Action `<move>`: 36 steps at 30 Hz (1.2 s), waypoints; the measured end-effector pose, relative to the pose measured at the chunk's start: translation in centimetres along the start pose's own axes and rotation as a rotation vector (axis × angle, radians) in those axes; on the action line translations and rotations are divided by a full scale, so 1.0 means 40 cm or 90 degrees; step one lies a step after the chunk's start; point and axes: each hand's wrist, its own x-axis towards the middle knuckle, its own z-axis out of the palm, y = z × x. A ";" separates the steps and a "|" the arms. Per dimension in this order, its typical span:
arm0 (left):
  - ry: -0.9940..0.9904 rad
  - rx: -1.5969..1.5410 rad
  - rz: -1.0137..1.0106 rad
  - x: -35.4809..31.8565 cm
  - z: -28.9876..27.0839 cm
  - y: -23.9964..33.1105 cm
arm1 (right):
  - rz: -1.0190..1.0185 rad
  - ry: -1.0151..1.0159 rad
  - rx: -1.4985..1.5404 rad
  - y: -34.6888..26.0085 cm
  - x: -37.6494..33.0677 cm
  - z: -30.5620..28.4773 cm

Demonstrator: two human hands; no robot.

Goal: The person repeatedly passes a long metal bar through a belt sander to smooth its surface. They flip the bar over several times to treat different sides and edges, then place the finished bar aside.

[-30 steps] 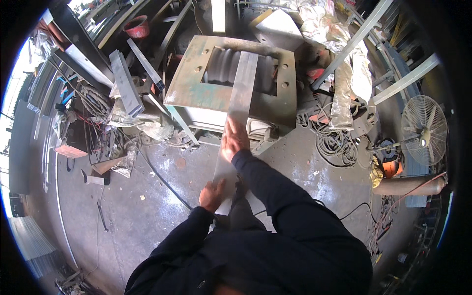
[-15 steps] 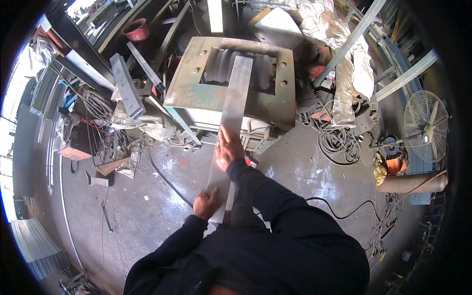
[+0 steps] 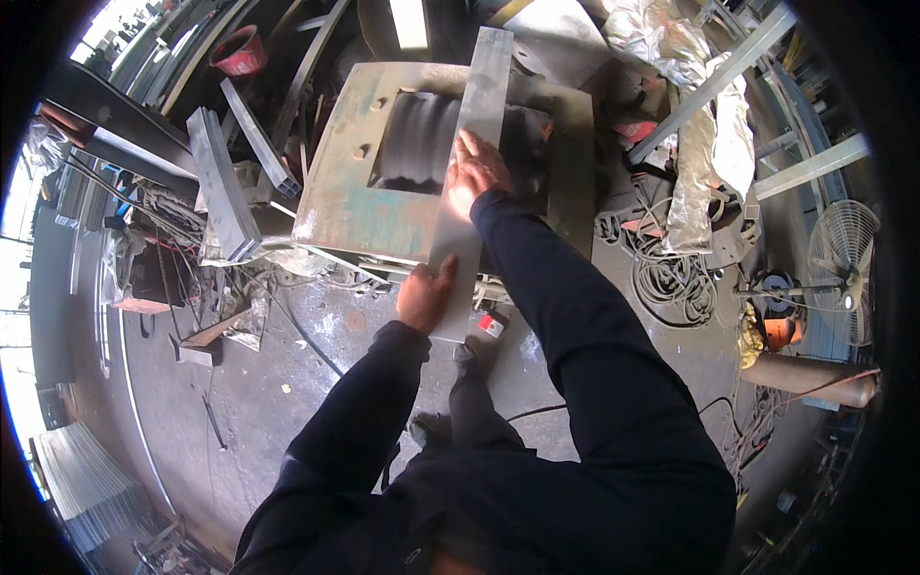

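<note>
A long flat metal bar (image 3: 460, 230), dull grey, lies lengthwise over a worn greenish machine (image 3: 359, 216) and reaches past its far edge. Beneath the bar, a dark streaked drum (image 3: 417, 139) shows in the machine's rectangular opening. My left hand (image 3: 426, 294) is closed around the left edge near the close end of the bar, thumb on top. Farther up, my right hand (image 3: 474, 175) presses flat on the bar's upper face, fingers stretched forward, close to the drum opening.
A red and white box (image 3: 492, 325) is by the machine's front, near my foot. Metal profiles (image 3: 222, 187) lean at left, below a red bucket (image 3: 240, 53). Coiled cables (image 3: 676, 287), a standing fan (image 3: 843, 273) and a rusty cylinder (image 3: 810, 379) stand at right.
The bar has slid forward over the machine, its far end now beyond the opening. Both hands have moved forward with it, and my body has come closer.
</note>
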 end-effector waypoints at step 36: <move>0.015 0.036 -0.035 -0.800 -0.090 -0.599 | 0.047 -0.023 0.084 -0.486 -0.861 -0.020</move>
